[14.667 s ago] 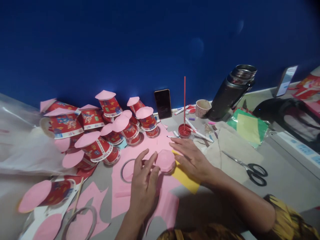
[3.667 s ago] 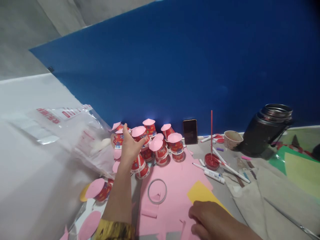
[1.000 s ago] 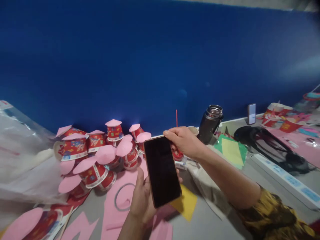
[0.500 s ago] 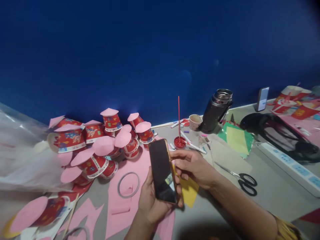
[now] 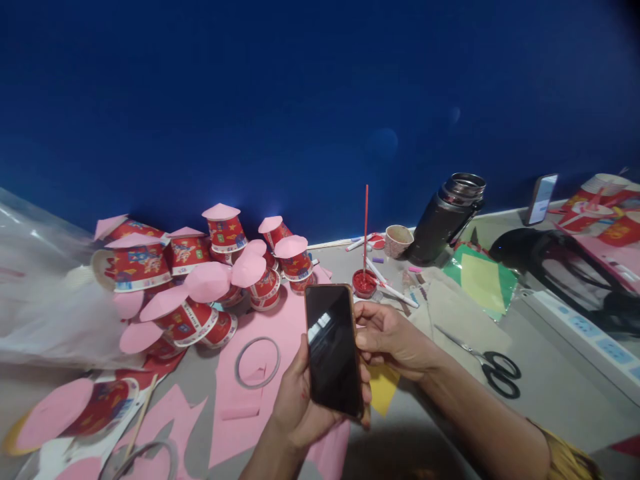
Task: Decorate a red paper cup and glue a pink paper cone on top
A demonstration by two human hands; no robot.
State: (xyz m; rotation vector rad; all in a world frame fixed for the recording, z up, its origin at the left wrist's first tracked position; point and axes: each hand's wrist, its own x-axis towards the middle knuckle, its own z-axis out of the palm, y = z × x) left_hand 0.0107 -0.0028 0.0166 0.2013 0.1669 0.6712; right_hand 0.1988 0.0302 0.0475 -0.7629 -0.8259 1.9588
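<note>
A phone (image 5: 334, 353) with a dark screen and a gold-edged case lies in my left hand (image 5: 295, 407), whose thumb and fingers wrap its two long sides. Light reflects off the upper part of the screen. My right hand (image 5: 393, 340) touches the phone's right edge with thumb and forefinger, the other fingers curled. Beneath the hands are pink paper (image 5: 240, 427) and a piece of yellow paper (image 5: 384, 390). A grey ring (image 5: 240, 363) rests on the pink paper left of the phone.
Several red paper cups (image 5: 143, 267) with pink paper tops crowd the left. A black flask (image 5: 447, 220), small paper cup (image 5: 399, 240), red paint pot (image 5: 364, 285) and markers stand behind. Scissors (image 5: 500, 373), a power strip (image 5: 585, 333) and another phone (image 5: 542, 200) are right.
The phone has tilted more upright and shifted slightly right and down. My right hand's fingers have drawn in, with the thumb now at the phone's edge. The camera view has shifted slightly.
</note>
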